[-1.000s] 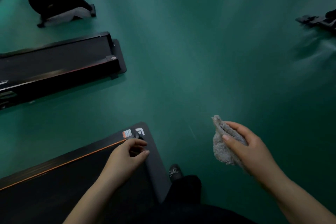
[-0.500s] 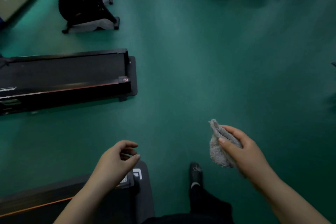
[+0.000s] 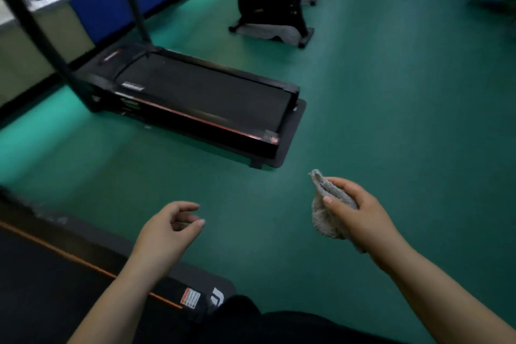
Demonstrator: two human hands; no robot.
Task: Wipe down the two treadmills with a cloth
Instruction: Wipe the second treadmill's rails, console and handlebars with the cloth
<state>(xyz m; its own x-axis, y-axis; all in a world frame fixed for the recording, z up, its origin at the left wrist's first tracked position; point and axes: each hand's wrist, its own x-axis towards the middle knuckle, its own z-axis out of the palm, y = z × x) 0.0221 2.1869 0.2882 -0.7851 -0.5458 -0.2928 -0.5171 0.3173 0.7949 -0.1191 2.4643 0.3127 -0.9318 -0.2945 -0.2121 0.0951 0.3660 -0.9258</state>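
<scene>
**Q:** What is being changed here?

**A:** The left hand (image 3: 167,227) is being lifted off the near treadmill (image 3: 42,274), whose corner was being touched a second ago. It is now being held over the green floor (image 3: 391,134), fingers loosely curled, nothing gripped.

**Q:** And the cloth (image 3: 321,220)?

**A:** It is still being gripped, bunched, in the right hand (image 3: 360,215), thumb pressed across it. It is being carried to the right of the near treadmill, clear of both machines.

**Q:** Where is the view being turned?

**A:** Away from the near deck at lower left and toward the far treadmill (image 3: 206,95), now being seen whole at centre left, with a bike (image 3: 273,0) beyond it.

**Q:** What is being signalled for the job?

**A:** Most likely the near machine is being left and the far one approached. No wiping is being done at this instant, and whether the near one is finished cannot be told.
</scene>
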